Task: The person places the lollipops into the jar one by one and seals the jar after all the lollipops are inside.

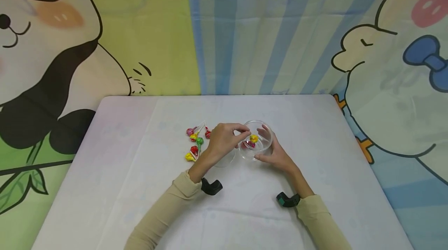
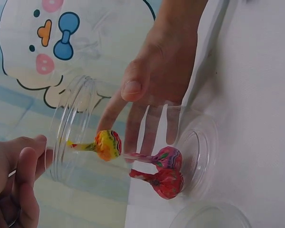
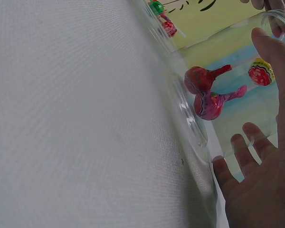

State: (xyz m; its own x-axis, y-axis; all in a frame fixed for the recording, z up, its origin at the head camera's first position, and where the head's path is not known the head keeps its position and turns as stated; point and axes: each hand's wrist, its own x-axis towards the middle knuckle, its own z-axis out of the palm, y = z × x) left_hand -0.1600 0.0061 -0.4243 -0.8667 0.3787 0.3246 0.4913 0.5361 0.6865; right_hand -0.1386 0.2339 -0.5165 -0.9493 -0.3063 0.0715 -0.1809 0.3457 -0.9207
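Observation:
A clear jar [image 1: 256, 154] stands upright on the table, with my right hand [image 1: 279, 156] holding it from the right, thumb and fingers spread around its wall. Over the jar's mouth, my left hand [image 1: 227, 138] pinches the stick of a yellow lollipop [image 2: 108, 145]. The yellow candy hangs head down inside the jar. Below it, a red lollipop [image 2: 168, 184] and a pink-purple lollipop [image 2: 169, 157] lie at the jar's bottom, heads down.
Several wrapped lollipops, among them a green one [image 1: 200, 140] and a purple one [image 1: 190, 131], lie left of my left hand. A clear round lid [image 1: 225, 161] lies on the white table [image 1: 140, 187] beside the jar. A cartoon-printed curtain [image 1: 231, 32] rises behind.

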